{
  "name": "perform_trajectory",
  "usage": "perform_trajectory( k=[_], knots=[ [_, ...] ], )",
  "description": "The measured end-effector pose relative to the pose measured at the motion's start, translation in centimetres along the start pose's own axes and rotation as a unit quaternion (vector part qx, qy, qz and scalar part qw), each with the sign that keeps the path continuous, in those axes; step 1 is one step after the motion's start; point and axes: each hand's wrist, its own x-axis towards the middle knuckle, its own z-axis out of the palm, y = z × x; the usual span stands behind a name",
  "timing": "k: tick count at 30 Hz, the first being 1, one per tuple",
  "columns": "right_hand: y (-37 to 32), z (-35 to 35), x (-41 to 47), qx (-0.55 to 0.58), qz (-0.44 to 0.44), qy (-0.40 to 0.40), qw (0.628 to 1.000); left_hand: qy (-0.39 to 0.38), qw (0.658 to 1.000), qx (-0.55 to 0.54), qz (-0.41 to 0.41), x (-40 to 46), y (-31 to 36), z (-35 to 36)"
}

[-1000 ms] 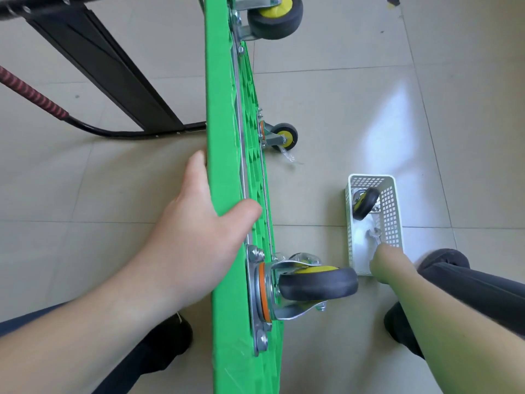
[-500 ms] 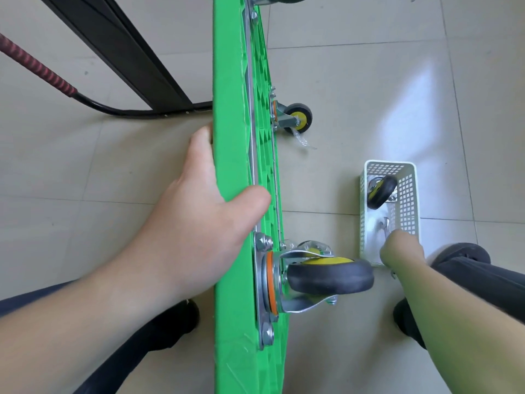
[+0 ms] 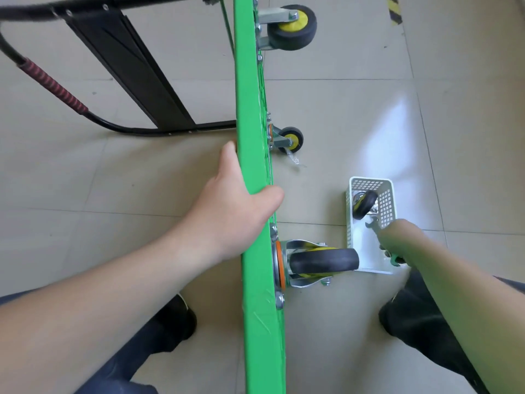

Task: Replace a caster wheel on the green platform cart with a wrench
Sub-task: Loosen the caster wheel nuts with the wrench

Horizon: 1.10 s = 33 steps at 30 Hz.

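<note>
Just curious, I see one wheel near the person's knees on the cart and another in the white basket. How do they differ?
The near wheel is bolted to the green cart by a metal plate; the basket wheel lies loose, leaning in the white basket. The near wheel shows in full; the basket wheel is partly hidden by the basket wall. Both have black tyres and metal brackets.

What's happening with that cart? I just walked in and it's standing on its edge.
A person is getting ready to swap a caster. The left hand holds the green platform cart up on its side. The right hand is in the white basket, gripping a wrench. A spare caster wheel lies in the basket. All the mounted casters in view are still bolted on.
</note>
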Motion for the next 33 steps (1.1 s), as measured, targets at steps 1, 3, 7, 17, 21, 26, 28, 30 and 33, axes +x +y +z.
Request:
perform_trajectory(
  k=[1,3,7,17,21,26,28,30,33],
  knots=[
    [-0.5,-1.0,-1.2,0.016,-0.008,-0.007,1.0,-0.002,1.0,0.005,-0.001,0.0,0.0,-0.1],
    [-2.3,-3.2,-4.5,0.046,-0.028,-0.027,0.998,-0.001,1.0,0.01,-0.001,0.0,-0.1,-0.2],
    [-6.0,-7.6,-11.9,0.051,-0.119,-0.068,0.989,-0.005,1.0,0.008,0.002,0.2,-0.2,-0.3],
    [-9.0,-11.7,-25.0,0.336,-0.272,-0.194,0.88,-0.017,1.0,-0.002,-0.016,-0.5,0.2,-0.4],
    [-9.6,-11.9,-25.7,0.446,-0.288,-0.238,0.813,-0.01,1.0,-0.018,-0.024,-0.4,0.4,-0.2],
    [-9.2,-12.0,-25.6,0.513,-0.319,-0.248,0.757,-0.012,0.999,-0.016,-0.032,-0.9,0.6,-0.4],
    [-8.8,-12.2,-25.5,0.497,-0.338,-0.247,0.76,-0.014,0.999,-0.016,-0.035,-1.1,0.7,-0.5],
    [-8.6,-12.0,-25.0,0.47,-0.356,-0.214,0.779,-0.014,0.999,-0.012,-0.037,-1.1,0.8,-0.6],
    [-8.7,-11.2,-23.8,0.379,-0.392,-0.094,0.833,-0.021,0.999,-0.013,-0.037,-1.0,0.8,-0.6]
  ],
)
